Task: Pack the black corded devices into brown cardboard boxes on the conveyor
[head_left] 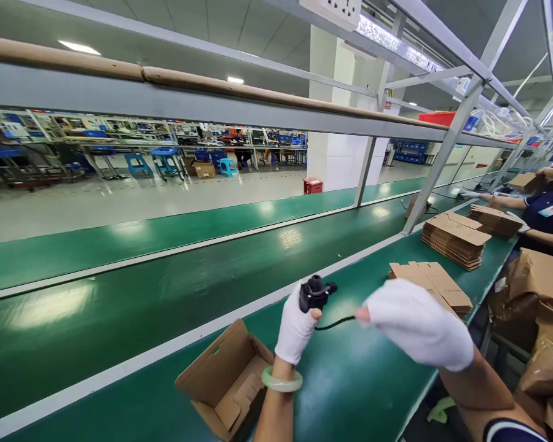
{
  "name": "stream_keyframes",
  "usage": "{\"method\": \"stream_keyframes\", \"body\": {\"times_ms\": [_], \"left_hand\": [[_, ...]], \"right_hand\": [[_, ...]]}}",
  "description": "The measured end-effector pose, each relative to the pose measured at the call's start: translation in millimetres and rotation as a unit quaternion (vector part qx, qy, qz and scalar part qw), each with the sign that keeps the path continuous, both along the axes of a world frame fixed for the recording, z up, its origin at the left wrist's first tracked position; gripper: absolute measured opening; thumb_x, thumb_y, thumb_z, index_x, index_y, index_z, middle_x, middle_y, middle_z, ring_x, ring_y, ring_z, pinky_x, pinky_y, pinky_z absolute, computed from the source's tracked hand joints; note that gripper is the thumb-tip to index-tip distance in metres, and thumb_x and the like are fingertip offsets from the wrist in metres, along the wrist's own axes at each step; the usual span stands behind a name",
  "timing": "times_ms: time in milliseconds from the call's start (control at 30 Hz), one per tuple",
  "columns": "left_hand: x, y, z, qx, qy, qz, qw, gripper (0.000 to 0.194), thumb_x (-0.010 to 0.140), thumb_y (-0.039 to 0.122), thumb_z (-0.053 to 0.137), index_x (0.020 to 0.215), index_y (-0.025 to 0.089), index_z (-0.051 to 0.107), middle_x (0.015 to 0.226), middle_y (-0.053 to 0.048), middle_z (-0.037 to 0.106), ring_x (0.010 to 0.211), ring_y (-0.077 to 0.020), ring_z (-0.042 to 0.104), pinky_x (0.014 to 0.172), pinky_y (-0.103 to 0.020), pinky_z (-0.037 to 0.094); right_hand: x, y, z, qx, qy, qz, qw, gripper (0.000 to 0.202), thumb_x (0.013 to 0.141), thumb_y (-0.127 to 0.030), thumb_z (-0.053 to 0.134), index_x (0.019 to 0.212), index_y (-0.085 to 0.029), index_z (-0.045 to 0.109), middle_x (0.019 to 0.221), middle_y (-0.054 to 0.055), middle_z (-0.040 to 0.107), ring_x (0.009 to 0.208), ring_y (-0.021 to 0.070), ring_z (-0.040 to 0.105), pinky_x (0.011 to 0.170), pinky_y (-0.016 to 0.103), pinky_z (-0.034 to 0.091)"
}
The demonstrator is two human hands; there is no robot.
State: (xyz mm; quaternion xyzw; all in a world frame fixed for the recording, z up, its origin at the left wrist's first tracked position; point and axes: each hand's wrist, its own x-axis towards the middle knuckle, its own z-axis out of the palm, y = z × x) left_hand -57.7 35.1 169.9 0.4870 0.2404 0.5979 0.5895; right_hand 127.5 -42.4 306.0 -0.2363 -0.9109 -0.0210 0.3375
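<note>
So the left hand (295, 328) has its gloved fingers wrapped round a black gadget (314, 294), up above the green bench (345, 393). The right hand (417, 322), a bit blurry, is pinching the gadget's black cord (335, 323) at the fingertips. Open cardboard box (233, 380) sits just beside the left wrist, flattened cartons (447, 291) lie past the right hand.

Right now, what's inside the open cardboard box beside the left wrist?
Inside the open cardboard box, only brown cardboard walls and folded flaps show. The left forearm covers part of the right side, so anything behind it cannot be seen.
</note>
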Motion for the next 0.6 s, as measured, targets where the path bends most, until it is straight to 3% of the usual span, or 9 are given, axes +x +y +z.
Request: {"method": "stream_keyframes", "body": {"times_ms": [100,200,267,367,433,500,600], "left_hand": [[4,-11,6.8,0.042,0.048,-0.121,0.991,0.089,0.044,0.079,0.075,0.098,0.010,0.058,0.085,-0.010,0.060,0.073,-0.0201,0.054,0.067,-0.027,0.046],[8,-21,7.4,0.069,0.054,-0.180,0.980,0.097,0.036,0.087,0.069,0.093,0.010,0.056,0.078,-0.009,0.058,0.064,-0.0191,0.053,0.059,-0.028,0.046],[6,-22,4.0,0.073,0.036,-0.150,0.985,0.101,0.039,0.093,0.060,0.097,0.011,0.055,0.078,-0.009,0.057,0.061,-0.0193,0.054,0.057,-0.029,0.047],[-3,-13,-2.7,0.061,0.014,-0.014,0.998,0.087,0.065,0.092,0.041,0.098,0.013,0.054,0.076,-0.008,0.056,0.063,-0.0174,0.053,0.058,-0.027,0.044],[-11,-4,-5.1,0.048,0.021,0.087,0.995,0.071,0.078,0.081,0.045,0.096,0.013,0.053,0.077,-0.006,0.055,0.066,-0.0156,0.051,0.062,-0.024,0.041],[-18,4,-4.5,0.038,0.048,0.141,0.988,0.060,0.077,0.068,0.063,0.100,0.013,0.054,0.084,-0.006,0.057,0.074,-0.0163,0.052,0.068,-0.023,0.040],[-17,6,0.9,0.043,0.119,0.099,0.987,0.060,0.065,0.054,0.082,0.101,0.013,0.058,0.091,-0.006,0.061,0.086,-0.0215,0.054,0.076,-0.025,0.040]], "right_hand": [[-2,44,-4.6,0.008,0.093,-0.022,0.995,0.018,0.097,-0.012,0.046,0.106,-0.020,0.060,0.089,0.004,0.065,0.079,0.0156,0.061,0.072,0.028,0.048],[-1,86,-38.8,-0.149,0.131,-0.069,0.978,0.019,0.095,-0.026,0.049,0.097,-0.015,0.065,0.082,0.004,0.066,0.066,0.0161,0.060,0.061,0.027,0.049],[1,96,-66.1,-0.258,0.100,-0.092,0.957,0.027,0.094,-0.026,0.043,0.098,-0.013,0.066,0.074,0.003,0.066,0.053,0.0145,0.054,0.049,0.025,0.045],[6,78,-91.9,-0.267,-0.015,-0.119,0.956,0.028,0.091,-0.018,0.040,0.099,-0.014,0.066,0.072,0.002,0.066,0.061,0.0166,0.059,0.057,0.025,0.046],[10,53,-91.1,-0.226,-0.119,-0.139,0.957,0.026,0.088,-0.013,0.041,0.098,-0.017,0.065,0.076,0.002,0.066,0.069,0.0177,0.060,0.063,0.027,0.045],[12,28,-75.9,-0.166,-0.187,-0.151,0.956,0.026,0.087,-0.008,0.040,0.096,-0.018,0.062,0.076,0.002,0.064,0.065,0.0167,0.057,0.061,0.027,0.041],[7,11,-41.6,-0.055,-0.182,-0.131,0.973,0.026,0.090,-0.008,0.036,0.095,-0.019,0.060,0.073,0.003,0.059,0.063,0.0161,0.052,0.062,0.028,0.037]]}}
